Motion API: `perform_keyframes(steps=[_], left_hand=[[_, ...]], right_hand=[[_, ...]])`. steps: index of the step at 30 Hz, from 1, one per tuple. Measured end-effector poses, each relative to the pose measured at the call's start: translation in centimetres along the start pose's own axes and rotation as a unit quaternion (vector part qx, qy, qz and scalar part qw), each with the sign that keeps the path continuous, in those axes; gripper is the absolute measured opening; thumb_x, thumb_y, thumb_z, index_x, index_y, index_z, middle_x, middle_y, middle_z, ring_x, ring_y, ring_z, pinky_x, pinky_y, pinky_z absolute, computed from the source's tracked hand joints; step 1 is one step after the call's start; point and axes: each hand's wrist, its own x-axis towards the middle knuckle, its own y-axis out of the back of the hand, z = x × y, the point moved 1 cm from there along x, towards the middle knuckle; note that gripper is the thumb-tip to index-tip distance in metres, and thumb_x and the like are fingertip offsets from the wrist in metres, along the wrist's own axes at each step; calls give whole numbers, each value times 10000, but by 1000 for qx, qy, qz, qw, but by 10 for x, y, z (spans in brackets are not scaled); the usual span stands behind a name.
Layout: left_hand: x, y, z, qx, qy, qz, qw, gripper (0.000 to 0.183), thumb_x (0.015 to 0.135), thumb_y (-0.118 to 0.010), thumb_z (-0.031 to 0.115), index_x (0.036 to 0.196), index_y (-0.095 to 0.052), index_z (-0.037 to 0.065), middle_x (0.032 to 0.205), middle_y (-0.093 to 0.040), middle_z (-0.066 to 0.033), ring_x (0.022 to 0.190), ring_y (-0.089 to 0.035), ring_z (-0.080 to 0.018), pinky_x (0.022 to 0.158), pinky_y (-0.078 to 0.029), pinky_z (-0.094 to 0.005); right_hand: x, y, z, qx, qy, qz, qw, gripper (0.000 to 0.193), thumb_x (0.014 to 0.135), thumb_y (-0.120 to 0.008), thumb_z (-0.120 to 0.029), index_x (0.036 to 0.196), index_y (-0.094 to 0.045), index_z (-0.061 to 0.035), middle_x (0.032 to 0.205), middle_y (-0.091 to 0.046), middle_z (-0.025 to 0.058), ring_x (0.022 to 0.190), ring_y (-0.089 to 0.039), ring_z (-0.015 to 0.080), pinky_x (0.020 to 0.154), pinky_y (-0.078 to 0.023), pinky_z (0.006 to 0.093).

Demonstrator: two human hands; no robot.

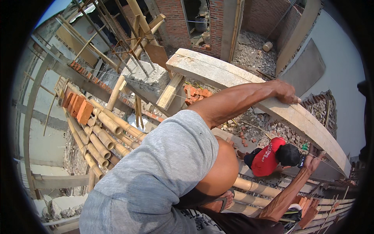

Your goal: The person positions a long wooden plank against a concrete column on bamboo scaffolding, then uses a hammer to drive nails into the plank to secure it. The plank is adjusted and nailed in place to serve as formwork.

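Note:
A long pale concrete beam (218, 72) runs from upper middle to lower right. My left hand (286, 93) rests on its top with the fingers curled in; whatever they hold, if anything, is hidden. My right hand (311, 163) is raised beside the beam's lower face toward the right end. Its fingers are closed at a thin string (255, 126), which stretches from the upper left past the beam's near side. Beside that hand is a small black device (301, 161), close to the head of a person in a red shirt (267, 158) below; I cannot tell what it is attached to.
Bamboo poles (101, 142) form scaffolding at left, with stacked orange bricks (77, 106) on them. More bamboo poles (257, 189) lie beneath my sandalled foot (220, 203). Steel bars (142, 66) rise from a concrete column (146, 80). Rubble (251, 46) covers the ground below.

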Motion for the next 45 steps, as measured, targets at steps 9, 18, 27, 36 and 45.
perform_keyframes(steps=[9, 18, 27, 36, 45], left_hand=[[-5, -6, -2, -21, 4, 8, 1000, 648, 931, -398, 575, 1142, -660, 21, 1214, -598, -231, 1156, -560, -356, 968, -409, -455], [-6, -6, -1, -41, 27, 18, 999, 638, 924, -410, 566, 1137, -660, 19, 1200, -613, -209, 1149, -564, -362, 968, -403, -468], [-7, -7, 0, -59, 9, 20, 998, 637, 930, -407, 554, 1122, -661, 2, 1195, -612, -220, 1150, -561, -367, 981, -394, -468], [-20, -15, -1, -78, -14, -22, 997, 634, 943, -374, 521, 1197, -604, -12, 1251, -569, -236, 1203, -517, -371, 1024, -358, -481], [-28, -20, 4, -77, 0, -39, 996, 677, 951, -335, 523, 1205, -573, -57, 1264, -542, -283, 1236, -490, -383, 1053, -326, -493]], right_hand=[[7, 5, -6, -50, -5, 18, 999, 717, 838, -702, -333, 1389, -369, -18, 1404, -415, 204, 1307, -397, 345, 1095, -360, 553], [7, 3, -7, -92, 6, 23, 996, 710, 859, -674, -376, 1387, -372, -11, 1385, -432, 211, 1291, -415, 338, 1090, -377, 508], [14, 12, -13, -56, 17, 37, 998, 658, 861, -682, -315, 1368, -399, -5, 1381, -457, 189, 1292, -418, 329, 1087, -377, 509], [8, 21, -19, -52, -9, 38, 998, 638, 875, -663, -332, 1365, -410, -11, 1393, -454, 182, 1284, -427, 330, 1068, -396, 507], [-1, 27, -16, -55, -21, 61, 996, 635, 876, -660, -345, 1354, -425, 1, 1373, -473, 196, 1271, -440, 348, 1063, -396, 517]])
